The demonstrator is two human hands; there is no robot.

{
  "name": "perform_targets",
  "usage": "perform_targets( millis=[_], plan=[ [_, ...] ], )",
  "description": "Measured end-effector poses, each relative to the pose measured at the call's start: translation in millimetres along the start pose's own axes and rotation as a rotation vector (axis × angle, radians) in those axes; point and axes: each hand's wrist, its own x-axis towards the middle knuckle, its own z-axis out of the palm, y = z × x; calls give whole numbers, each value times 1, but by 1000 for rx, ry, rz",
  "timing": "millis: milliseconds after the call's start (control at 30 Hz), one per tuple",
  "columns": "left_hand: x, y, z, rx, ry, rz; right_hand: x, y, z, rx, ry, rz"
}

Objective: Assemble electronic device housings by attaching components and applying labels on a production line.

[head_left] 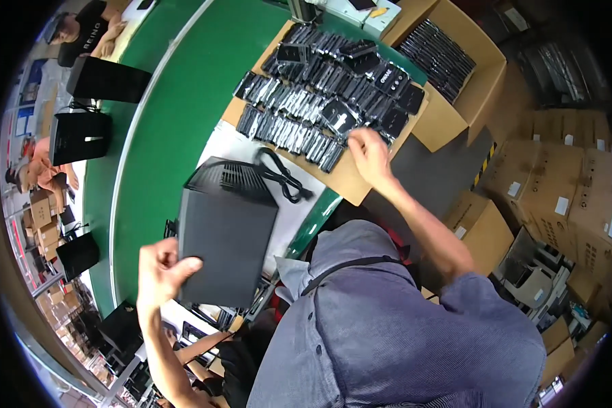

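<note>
A large black box-shaped device with a slotted vent at its far end is in front of me, over the pale work surface. My left hand grips its left side, the thumb lying over the top face. A coiled black cable lies beside the vented end. Farther off, rows of small flat black packets in shiny clear wrap cover a cardboard sheet. At their near right edge is my right hand, fingers curled together close to the packets; anything between the fingertips is hidden.
A green conveyor belt curves along the left, with black devices beyond it. An open carton of dark flat packets stands far right. Stacked cartons fill the right side. Other people work across the belt and at lower left.
</note>
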Motion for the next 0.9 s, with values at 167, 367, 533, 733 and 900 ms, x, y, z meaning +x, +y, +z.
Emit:
perform_targets(
  millis=[167, 367, 533, 733, 900],
  plan=[
    [26, -58, -24, -334, -57, 37, 77, 15, 9, -430, 32, -151],
    [23, -86, -36, -290, 71, 97, 99, 22, 13, -412, -85, -148],
    [8, -53, -8, -83, 467, 99, 87, 11, -2, -309, -81, -82],
    [-18, 24, 46, 498, 1001, 432, 100, 24, 18, -637, -157, -286],
    [-22, 61, 112, 269, 913, 753, 89, -27, -18, -428, -17, -297]
  ],
)
